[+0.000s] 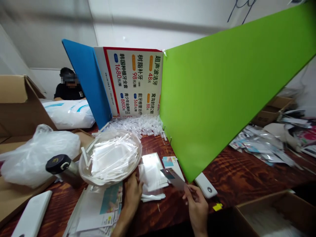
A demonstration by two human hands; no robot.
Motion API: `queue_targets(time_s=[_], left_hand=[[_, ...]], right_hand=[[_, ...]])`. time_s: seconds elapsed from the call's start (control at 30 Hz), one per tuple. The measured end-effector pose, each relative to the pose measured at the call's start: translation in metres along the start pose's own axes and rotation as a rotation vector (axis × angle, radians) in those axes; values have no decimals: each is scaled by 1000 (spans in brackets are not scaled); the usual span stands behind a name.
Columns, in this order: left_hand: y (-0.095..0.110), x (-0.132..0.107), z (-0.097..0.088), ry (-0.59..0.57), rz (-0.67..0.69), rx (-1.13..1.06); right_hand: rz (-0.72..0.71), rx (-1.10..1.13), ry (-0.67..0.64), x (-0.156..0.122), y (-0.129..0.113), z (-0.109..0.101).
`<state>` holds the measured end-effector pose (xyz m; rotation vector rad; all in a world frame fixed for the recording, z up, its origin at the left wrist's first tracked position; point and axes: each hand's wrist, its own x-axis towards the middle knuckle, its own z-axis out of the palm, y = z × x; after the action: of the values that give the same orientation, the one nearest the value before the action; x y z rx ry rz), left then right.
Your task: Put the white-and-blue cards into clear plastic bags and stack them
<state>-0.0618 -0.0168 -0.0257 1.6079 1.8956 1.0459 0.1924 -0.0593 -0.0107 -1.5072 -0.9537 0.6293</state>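
My right hand (196, 205) pinches a small printed card (174, 177) and holds it tilted above the dark wooden table (237, 171). My left hand (132, 194) rests with curled fingers on a stack of clear plastic sleeves (151, 174), just below the rim of a clear bowl (85, 171) full of white strips. Another small card (170, 161) lies flat beside the sleeves. Printed sheets (103, 207) lie under my left forearm.
A green divider (222, 92) stands at the right, a blue one (86, 75) and a printed poster board (133, 82) behind. Small white pieces (138, 125) are heaped at the back. A crumpled bag (34, 154), a metal flask (63, 168), cardboard boxes and a seated person (69, 89) are left.
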Motion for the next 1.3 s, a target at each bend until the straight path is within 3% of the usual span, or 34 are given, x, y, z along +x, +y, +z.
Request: queue_targets(time_s=[0.1,0.17,0.27,0.37,0.5,0.63,0.77,1.07,1.3], left_hand=[[-7,2,-17,-38,-105,-226],[-7,0,-25,-48,-204,-376],[0,-5,-29,-58,-382,-607],[13,-14,-25,-93,-508,-826],[32,-24,-19,-136,-595,-1016],[43,-29,-22,-116,-611,-1092],[48,-33,-28,-132,-584,-1087],[45,-32,-34,-133,-561,-1060],[43,-35,-32,-266,-542,-1033]], right_hand=[[221,97,-171,-6,3,-23],[283,54,-335,-8,2,-34],[226,-50,-591,-11,-6,-36],[151,-71,-697,-20,-19,-20],[196,87,-545,-34,-29,9],[215,171,-394,-38,-28,24],[230,193,-397,-35,-25,29],[235,205,-250,-44,-26,39],[198,321,-300,-52,-26,55]])
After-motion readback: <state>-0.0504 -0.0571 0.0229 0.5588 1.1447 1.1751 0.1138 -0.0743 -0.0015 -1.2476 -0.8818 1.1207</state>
